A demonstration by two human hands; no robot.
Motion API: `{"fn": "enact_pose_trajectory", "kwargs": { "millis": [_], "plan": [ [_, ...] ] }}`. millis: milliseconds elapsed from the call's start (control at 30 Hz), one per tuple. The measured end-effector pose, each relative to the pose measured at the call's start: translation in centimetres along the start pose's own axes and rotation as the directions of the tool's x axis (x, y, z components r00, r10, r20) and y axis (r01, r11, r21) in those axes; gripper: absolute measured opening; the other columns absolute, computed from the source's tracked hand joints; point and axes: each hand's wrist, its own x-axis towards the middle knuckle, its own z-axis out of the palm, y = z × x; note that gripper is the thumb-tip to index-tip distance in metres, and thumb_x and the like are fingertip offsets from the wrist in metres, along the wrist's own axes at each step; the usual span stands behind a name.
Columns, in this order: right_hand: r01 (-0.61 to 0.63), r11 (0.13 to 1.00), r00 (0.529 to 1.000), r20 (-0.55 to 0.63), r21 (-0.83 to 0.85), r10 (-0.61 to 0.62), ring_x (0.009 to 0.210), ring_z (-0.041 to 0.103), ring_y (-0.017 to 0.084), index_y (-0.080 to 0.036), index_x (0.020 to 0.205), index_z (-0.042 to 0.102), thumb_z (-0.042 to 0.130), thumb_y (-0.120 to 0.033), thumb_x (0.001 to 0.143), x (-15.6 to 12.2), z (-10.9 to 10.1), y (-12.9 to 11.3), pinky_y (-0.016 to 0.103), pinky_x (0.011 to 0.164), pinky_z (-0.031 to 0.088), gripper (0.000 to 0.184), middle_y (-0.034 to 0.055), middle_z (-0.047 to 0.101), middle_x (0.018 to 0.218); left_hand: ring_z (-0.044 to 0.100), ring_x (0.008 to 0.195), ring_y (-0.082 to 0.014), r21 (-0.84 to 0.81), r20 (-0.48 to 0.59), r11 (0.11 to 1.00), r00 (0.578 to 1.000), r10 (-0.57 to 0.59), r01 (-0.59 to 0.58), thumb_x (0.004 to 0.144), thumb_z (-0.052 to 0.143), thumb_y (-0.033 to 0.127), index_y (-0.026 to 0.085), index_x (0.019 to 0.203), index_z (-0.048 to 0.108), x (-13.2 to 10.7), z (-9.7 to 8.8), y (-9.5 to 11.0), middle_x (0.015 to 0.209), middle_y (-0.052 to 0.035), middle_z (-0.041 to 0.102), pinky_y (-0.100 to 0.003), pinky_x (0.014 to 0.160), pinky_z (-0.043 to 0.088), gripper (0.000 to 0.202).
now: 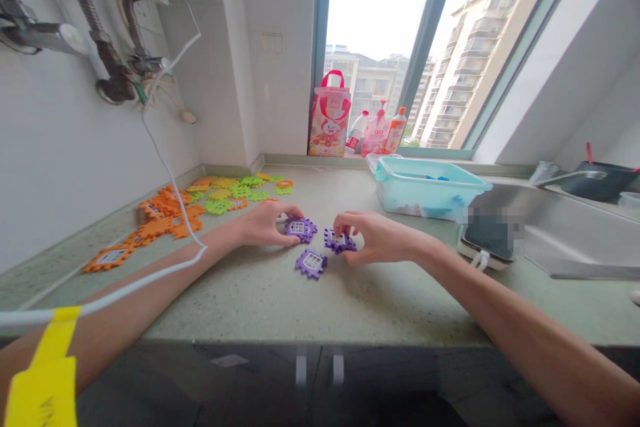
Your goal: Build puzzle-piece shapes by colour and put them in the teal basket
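Between thumb and fingers, my left hand (267, 223) grips a purple interlocking tile (301, 229) with notched edges and a white window print. To its right, my right hand (367, 235) is closed on another purple tile (338, 240), which looks like more than one piece stacked; the fingers partly cover it. A third purple tile (311, 263) lies flat on the counter (280, 307), just in front of and between both hands. The held tiles are close together but apart.
Orange tiles (173, 213) and green tiles (225, 193) lie spread at the left. A light-blue basin (425, 188) stands behind my right hand, near the sink (575, 233). A phone-like device (487, 240) sits at the sink's edge. A white cable (165, 160) hangs across my left arm.
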Motion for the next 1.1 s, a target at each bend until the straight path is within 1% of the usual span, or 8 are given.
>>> {"fn": "enact_pose_trajectory", "kwargs": {
  "millis": [100,200,300,400,533,633,967,1100],
  "plan": [
    [0.054,0.998,0.998,-0.037,0.033,-0.053,0.088,0.062,0.02,-0.023,0.105,0.063,0.078,-0.026,0.079,0.6,1.2,-1.9,0.031,0.083,0.049,0.03,0.0028,0.068,0.101,0.069,0.1,-0.0231,0.005,-0.004,1.0,1.0,0.014,-0.014,0.078,0.076,0.048,0.021,0.113,0.072,0.1,0.0,0.1,0.109,-0.0047,0.076,-0.033,0.089,0.053,0.044],
    [0.059,0.998,0.998,0.009,-0.011,-0.059,0.085,0.061,0.02,-0.023,0.106,0.063,0.079,-0.03,0.08,1.0,2.4,-3.4,0.032,0.08,0.048,0.031,0.0031,0.066,0.099,0.067,0.104,-0.0251,0.031,-0.049,0.998,0.998,0.048,-0.047,0.076,0.077,0.047,0.021,0.109,0.073,0.1,0.1,0.0,0.112,-0.0069,0.074,-0.036,0.095,0.051,0.043],
    [0.059,0.998,0.998,0.013,-0.036,-0.058,0.085,0.061,0.022,-0.023,0.109,0.063,0.08,-0.043,0.083,1.2,3.2,-4.0,0.033,0.079,0.047,0.037,0.0049,0.066,0.099,0.064,0.118,-0.0273,0.023,-0.067,0.995,0.993,0.094,-0.092,0.076,0.078,0.045,0.021,0.112,0.071,0.1,0.4,-0.3,0.129,-0.0094,0.07,-0.039,0.108,0.045,0.044],
    [0.03,0.998,0.999,-0.021,-0.046,-0.031,0.088,0.062,0.024,-0.023,0.108,0.063,0.081,-0.051,0.083,1.5,3.9,-4.0,0.034,0.08,0.047,0.042,0.0065,0.067,0.1,0.065,0.117,-0.0257,-0.003,-0.028,0.998,0.998,0.061,-0.061,0.078,0.076,0.045,0.022,0.118,0.07,0.3,0.7,-0.5,0.128,-0.007,0.071,-0.037,0.106,0.046,0.046],
    [0.04,0.999,0.998,-0.048,-0.014,-0.04,0.09,0.062,0.023,-0.025,0.106,0.063,0.082,-0.036,0.077,1.8,4.3,-3.6,0.033,0.082,0.047,0.036,0.0039,0.067,0.099,0.068,0.103,-0.023,-0.033,0.007,0.999,1.0,0.006,-0.006,0.076,0.076,0.046,0.022,0.117,0.07,0.5,0.9,-0.2,0.115,-0.0043,0.074,-0.031,0.09,0.05,0.048],
    [0.092,0.995,0.995,-0.035,0.042,-0.091,0.09,0.061,0.021,-0.025,0.103,0.063,0.081,-0.028,0.074,1.8,4.3,-3.2,0.03,0.081,0.047,0.035,0.0018,0.067,0.097,0.067,0.097,-0.0219,-0.043,-0.01,0.999,1.0,-0.01,0.009,0.075,0.077,0.046,0.021,0.113,0.071,0.6,0.9,0.2,0.108,-0.0039,0.075,-0.03,0.085,0.05,0.046],
    [0.134,0.989,0.991,0.0,0.065,-0.135,0.091,0.061,0.021,-0.025,0.103,0.063,0.079,-0.022,0.069,1.2,3.2,-3.2,0.031,0.084,0.048,0.038,0.0022,0.066,0.099,0.061,0.082,-0.019,-0.011,-0.003,0.999,0.999,-0.035,0.034,0.073,0.079,0.067,0.02,0.11,0.074,0.5,0.8,-0.5,0.095,-0.0034,0.071,-0.028,0.073,0.046,0.06],
    [0.119,0.986,0.989,-0.107,0.118,-0.106,0.087,0.06,0.019,-0.024,0.101,0.062,0.078,-0.021,0.07,1.2,2.2,-2.0,0.031,0.082,0.048,0.035,0.0016,0.067,0.098,0.06,0.08,-0.0186,0.007,0.019,0.999,0.999,-0.031,0.031,0.074,0.078,0.066,0.02,0.107,0.076,0.5,0.7,-0.3,0.09,-0.0024,0.07,-0.028,0.071,0.044,0.056]
  ]
}}
